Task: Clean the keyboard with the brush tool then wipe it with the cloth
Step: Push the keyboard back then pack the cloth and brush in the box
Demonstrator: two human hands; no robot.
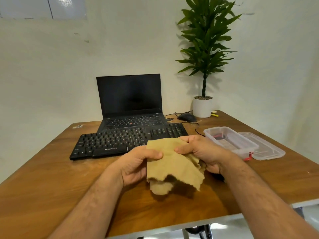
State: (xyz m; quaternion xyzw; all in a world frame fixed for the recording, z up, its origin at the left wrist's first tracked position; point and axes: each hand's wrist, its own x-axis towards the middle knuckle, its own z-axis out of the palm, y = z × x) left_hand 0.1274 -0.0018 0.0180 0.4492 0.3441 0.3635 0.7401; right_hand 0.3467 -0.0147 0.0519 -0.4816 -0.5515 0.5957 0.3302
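A tan cloth [174,163] with ragged edges hangs above the wooden table [51,183], just in front of the black keyboard [120,140]. My left hand [136,163] grips its left edge, thumb on top. My right hand [202,152] holds its right side, fingers curled round bunched folds. The keyboard lies flat in front of an open black laptop [129,102]. No brush is clearly visible; something red and dark lies inside the clear box, too unclear to name.
A clear plastic box [229,140] stands right of the keyboard, its lid [265,150] beside it. A black mouse [187,117] with its cable, a potted plant [202,106] and a yellow item [214,115] sit at the back right. The table's front edge is close to me.
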